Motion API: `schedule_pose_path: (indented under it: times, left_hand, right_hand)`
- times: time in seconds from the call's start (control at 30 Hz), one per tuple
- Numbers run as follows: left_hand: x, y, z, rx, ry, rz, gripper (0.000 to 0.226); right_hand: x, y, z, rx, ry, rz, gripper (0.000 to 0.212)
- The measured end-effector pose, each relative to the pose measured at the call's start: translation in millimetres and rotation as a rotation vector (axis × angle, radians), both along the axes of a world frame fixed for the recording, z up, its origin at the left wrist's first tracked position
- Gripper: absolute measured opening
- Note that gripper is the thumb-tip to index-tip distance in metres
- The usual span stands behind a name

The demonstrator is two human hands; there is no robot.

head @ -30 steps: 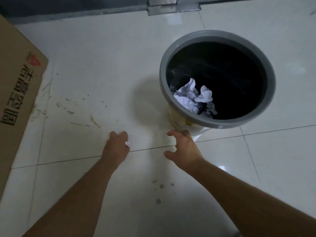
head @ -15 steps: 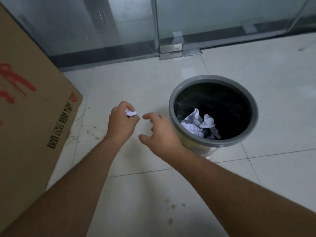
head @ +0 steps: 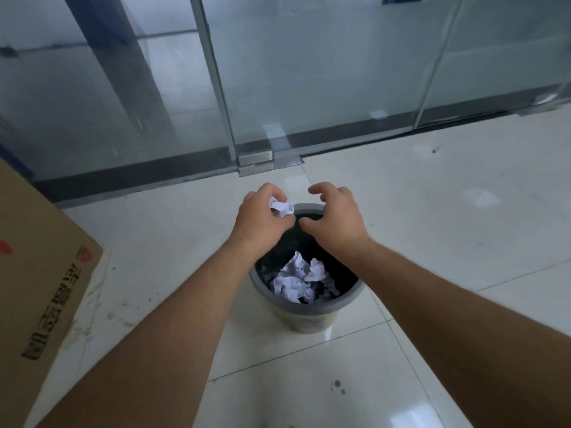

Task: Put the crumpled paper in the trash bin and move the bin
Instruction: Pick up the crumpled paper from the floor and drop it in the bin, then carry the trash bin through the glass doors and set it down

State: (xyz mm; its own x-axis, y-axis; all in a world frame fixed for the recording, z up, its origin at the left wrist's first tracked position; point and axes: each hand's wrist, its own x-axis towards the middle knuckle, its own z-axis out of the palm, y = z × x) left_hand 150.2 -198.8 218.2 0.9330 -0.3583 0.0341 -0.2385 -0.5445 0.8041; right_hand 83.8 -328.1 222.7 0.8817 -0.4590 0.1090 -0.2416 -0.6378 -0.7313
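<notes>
Two hands hover over the grey trash bin (head: 304, 307) on the tiled floor (head: 432, 227). The left hand (head: 259, 219) pinches a small crumpled paper (head: 281, 207) in curled fingers, near the bin's far rim. The right hand (head: 335, 216) is empty, fingers spread and loosely hooked. More crumpled sheets (head: 298, 281) already lie inside. The risk, as I judge it: the paper sits close to the far edge, so a release here could clip the rim and land on the floor. A light wad may also drift sideways. The bin is not yet moved.
</notes>
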Motion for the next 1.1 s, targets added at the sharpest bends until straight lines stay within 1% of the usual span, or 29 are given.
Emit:
schedule_pose_path:
  times: [0.13, 0.17, 0.23, 0.3, 0.43, 0.53, 0.6, 0.7, 0.77, 0.8, 0.83, 0.9, 0.93, 1.1]
  left_hand:
    - [-5, -9, -3, 0.006, 0.007, -0.038, 0.029]
    - [-7, -8, -4, 0.022, 0.023, -0.052, 0.036]
    - [-9, -3, -8, 0.094, 0.063, -0.086, 0.058]
    - [-9, 7, -11, 0.171, 0.068, -0.092, 0.069]
    - [0, 33, -24, 0.243, 0.049, 0.019, 0.062]
    - [5, 52, -43, 0.291, 0.080, 0.098, 0.061]
    - [3, 60, -55, 0.313, 0.128, 0.135, 0.061]
    - [1, 65, -74, 0.278, 0.219, 0.200, 0.064]
    - [1, 63, -85, 0.237, 0.272, 0.204, 0.067]
    - [-2, 60, -89, 0.227, 0.297, 0.182, 0.065]
    - [-5, 56, -91, 0.221, 0.318, 0.151, 0.058]
    - [-11, 46, -95, 0.193, 0.334, 0.118, 0.038]
    - [-12, 42, -98, 0.183, 0.325, 0.129, 0.035]
    - [-13, 34, -115, 0.163, 0.226, 0.220, 0.035]
  right_hand:
    - [-5, -8, -8, -0.011, -0.017, -0.008, 0.058]
    - [-5, -10, -9, -0.012, -0.017, -0.011, 0.058]
    - [-7, -16, -13, -0.007, -0.011, -0.022, 0.058]
    - [-9, -24, -16, 0.002, -0.001, -0.050, 0.057]
    - [-13, -44, -27, -0.012, 0.016, -0.118, 0.053]
    - [-17, -60, -43, -0.023, 0.064, -0.171, 0.051]
    - [-23, -69, -54, -0.030, 0.128, -0.188, 0.052]
    - [-30, -79, -74, -0.028, 0.251, -0.178, 0.057]
    - [-33, -81, -86, -0.014, 0.322, -0.165, 0.060]
    - [-33, -80, -91, -0.006, 0.345, -0.158, 0.061]
    - [-33, -79, -96, -0.001, 0.357, -0.149, 0.060]
    - [-32, -76, -103, 0.002, 0.369, -0.128, 0.053]
    - [-31, -74, -105, 0.006, 0.374, -0.126, 0.050]
    - [-29, -70, -115, 0.024, 0.371, -0.163, 0.052]
